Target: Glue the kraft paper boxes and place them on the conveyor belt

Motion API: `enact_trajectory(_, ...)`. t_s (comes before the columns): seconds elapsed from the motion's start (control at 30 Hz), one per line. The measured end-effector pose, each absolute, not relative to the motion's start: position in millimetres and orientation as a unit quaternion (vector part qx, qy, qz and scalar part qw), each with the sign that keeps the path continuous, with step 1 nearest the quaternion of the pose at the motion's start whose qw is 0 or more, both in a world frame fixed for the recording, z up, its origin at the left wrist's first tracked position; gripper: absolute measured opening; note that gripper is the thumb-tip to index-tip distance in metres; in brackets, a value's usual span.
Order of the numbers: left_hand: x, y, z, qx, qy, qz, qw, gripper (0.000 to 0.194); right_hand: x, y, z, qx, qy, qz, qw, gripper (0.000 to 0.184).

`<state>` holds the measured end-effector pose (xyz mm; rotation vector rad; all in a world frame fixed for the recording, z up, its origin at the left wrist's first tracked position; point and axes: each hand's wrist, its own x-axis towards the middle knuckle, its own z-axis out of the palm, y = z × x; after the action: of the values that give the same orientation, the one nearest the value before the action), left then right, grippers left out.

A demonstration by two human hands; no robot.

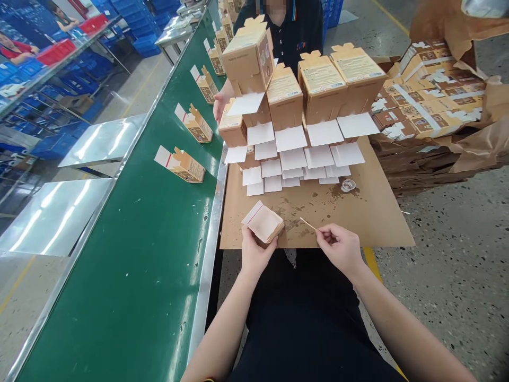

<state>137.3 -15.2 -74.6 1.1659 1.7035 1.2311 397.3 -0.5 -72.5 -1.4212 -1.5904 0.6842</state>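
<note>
My left hand (256, 252) grips a small cardboard box (265, 223) by its sides, low over the near edge of the cardboard-covered table (377, 212). The box's pale flap with a red line points up and to the left. In my right hand (338, 244), thumb and fingers pinch a thin cotton swab (308, 224), its tip towards the box but apart from it. Beyond my hands rises a stack of cardboard boxes (284, 95) with white flaps (291, 139) hanging out towards me. A small clear dish (348, 185) sits right of the stack, among dark wet spots.
On my left runs a green conveyor belt (131, 265) carrying several open boxes (186, 165) in a row. Across the table stands a co-worker (310, 26), one hand (222, 101) beside the stack. Flattened cartons (429, 101) in brown paper are piled at the right.
</note>
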Motion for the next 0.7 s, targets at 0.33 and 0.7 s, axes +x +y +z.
enact_trajectory(0.33, 108, -6, -79, 0.422, 0.684, 0.498, 0.327, 0.076, 398, -4, -63, -0.584, -0.608, 0.300, 0.446, 0.035)
enact_trajectory(0.7, -75, -6, -74, 0.302, 0.756, 0.561, 0.153, 0.091, 417, 12, -61, -0.590, -0.589, 0.275, 0.479, 0.037)
